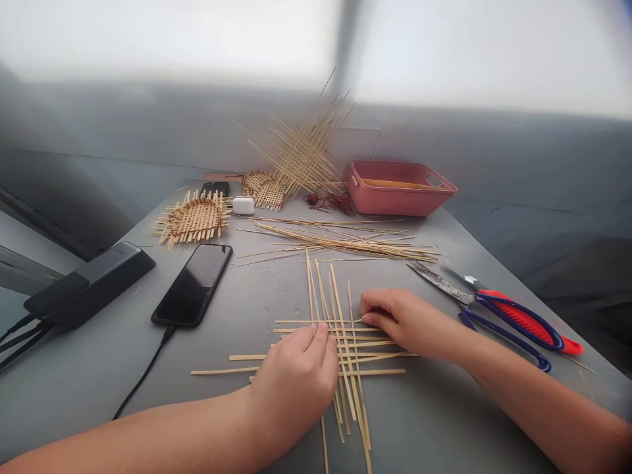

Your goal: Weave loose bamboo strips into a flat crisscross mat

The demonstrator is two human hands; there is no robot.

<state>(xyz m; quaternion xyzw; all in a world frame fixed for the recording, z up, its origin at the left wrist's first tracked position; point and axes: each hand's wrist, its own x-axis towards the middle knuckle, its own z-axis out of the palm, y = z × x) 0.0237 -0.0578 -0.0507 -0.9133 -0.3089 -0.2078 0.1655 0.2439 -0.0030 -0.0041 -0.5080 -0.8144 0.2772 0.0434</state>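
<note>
A loose lattice of crossed bamboo strips [349, 368] lies flat on the grey table. My left hand [299, 375] rests over the left middle of the lattice, its fingers together and pressed on the strips near the top crossing strip. My right hand [399, 319] is at the upper right of the lattice, thumb and forefinger pinching the right end of the thin top cross strip [291, 321]. Strip ends stick out to the left, above and below my left hand; the crossings under its palm are hidden.
Loose strips [340, 240] lie behind the lattice, with woven pieces [195, 219], a white case [243, 205] and a pink basket [395, 201] farther back. A phone [193, 284] and black device [93, 283] are left; scissors [516, 322] and a red-handled tool [567, 344] are right.
</note>
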